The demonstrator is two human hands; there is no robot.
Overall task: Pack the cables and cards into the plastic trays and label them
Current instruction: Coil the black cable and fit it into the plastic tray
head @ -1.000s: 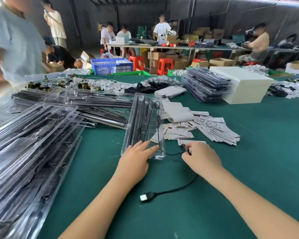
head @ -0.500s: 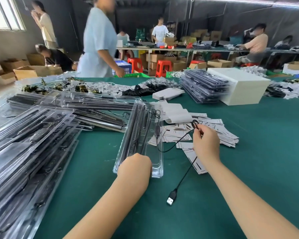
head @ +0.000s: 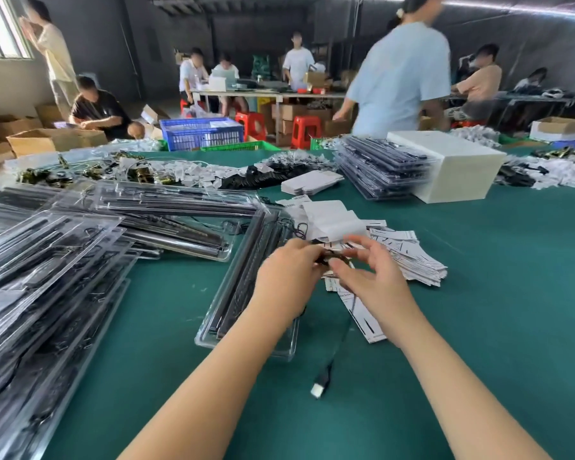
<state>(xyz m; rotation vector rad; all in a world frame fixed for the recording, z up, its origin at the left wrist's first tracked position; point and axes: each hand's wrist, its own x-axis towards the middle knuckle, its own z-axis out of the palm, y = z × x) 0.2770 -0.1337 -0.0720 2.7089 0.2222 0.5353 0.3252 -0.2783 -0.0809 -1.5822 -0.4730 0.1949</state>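
Thin, limp black USB cable point(head: 341, 336) (light, prone to uncoil) is pinched by both the left hand point(head: 287, 277) and right hand point(head: 372, 280), its plug dangling toward 6 o'clock over the green surface point(head: 495, 293); best held at the coiled bundle.

Near the centre of the frame, the left hand point(head: 287, 277) and right hand point(head: 372, 280) meet above the green table point(head: 495, 310), both pinching a bunched black cable point(head: 329, 257). Its tail drops toward the lower centre, ending in a USB plug point(head: 321, 385). Under the left forearm lies a clear plastic tray point(head: 246, 293). White cards point(head: 409, 257) are heaped right of the hands. Filled trays point(head: 40, 293) are stacked at the left.
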